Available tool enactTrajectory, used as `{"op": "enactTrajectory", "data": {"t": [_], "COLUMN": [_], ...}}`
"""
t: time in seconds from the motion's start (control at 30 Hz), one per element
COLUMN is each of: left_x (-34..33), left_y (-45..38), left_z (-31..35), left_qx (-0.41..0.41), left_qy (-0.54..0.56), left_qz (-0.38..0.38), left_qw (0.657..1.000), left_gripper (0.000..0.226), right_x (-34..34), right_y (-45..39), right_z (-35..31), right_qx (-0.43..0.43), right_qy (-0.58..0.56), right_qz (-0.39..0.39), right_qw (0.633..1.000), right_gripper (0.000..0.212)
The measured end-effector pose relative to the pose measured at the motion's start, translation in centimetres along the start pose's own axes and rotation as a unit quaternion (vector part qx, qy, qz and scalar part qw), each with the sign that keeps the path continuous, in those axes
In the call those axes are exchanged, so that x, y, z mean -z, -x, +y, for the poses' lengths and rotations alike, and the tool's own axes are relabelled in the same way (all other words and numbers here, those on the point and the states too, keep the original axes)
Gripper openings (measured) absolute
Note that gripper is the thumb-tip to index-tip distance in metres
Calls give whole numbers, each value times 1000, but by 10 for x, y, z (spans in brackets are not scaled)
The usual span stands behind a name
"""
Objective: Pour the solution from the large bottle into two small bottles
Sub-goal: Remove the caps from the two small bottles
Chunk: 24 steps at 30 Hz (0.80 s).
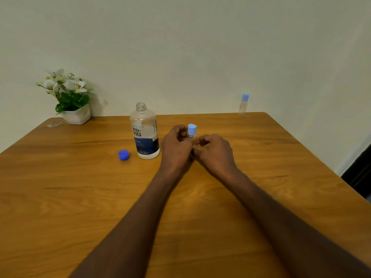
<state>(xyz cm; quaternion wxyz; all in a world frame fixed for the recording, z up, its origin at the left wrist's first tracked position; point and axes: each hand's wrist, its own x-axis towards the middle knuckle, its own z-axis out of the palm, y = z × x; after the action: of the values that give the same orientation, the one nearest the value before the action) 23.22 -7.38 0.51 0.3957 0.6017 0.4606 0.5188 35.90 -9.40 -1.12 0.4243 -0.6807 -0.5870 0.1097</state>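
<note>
The large clear bottle (145,133) with a dark blue label stands uncapped at the middle of the wooden table (80,197). Its dark blue cap (123,154) lies on the table to its left. My left hand (175,145) grips a small clear bottle with a light blue cap (192,129), just right of the large bottle. My right hand (214,151) is curled close against it from the right; whether its fingers pinch the bottle is hidden. A second small bottle (243,103) with a light blue cap stands upright at the table's far right edge.
A white pot of white flowers (70,97) stands at the far left corner by the wall. A small clear item (53,124) lies beside it. The table's right edge drops off near a dark opening (359,173).
</note>
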Motion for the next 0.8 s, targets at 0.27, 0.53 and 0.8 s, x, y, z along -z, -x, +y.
{"op": "enactTrajectory", "data": {"t": [0.27, 0.53, 0.8], "left_x": [4, 1, 2], "left_y": [0, 11, 14], "left_z": [6, 2, 2], "left_qx": [0, 15, 2], "left_qy": [20, -78, -123], "left_qz": [-2, 53, 120], "left_qw": [1000, 995, 985], "left_gripper": [49, 48, 38], "right_x": [2, 20, 22], "right_y": [-2, -11, -14], "right_z": [4, 14, 18], "right_qx": [-27, -59, -50], "right_qy": [-21, -103, -150], "right_qz": [-32, -105, -85], "right_qw": [999, 987, 984], "right_gripper": [52, 60, 45]}}
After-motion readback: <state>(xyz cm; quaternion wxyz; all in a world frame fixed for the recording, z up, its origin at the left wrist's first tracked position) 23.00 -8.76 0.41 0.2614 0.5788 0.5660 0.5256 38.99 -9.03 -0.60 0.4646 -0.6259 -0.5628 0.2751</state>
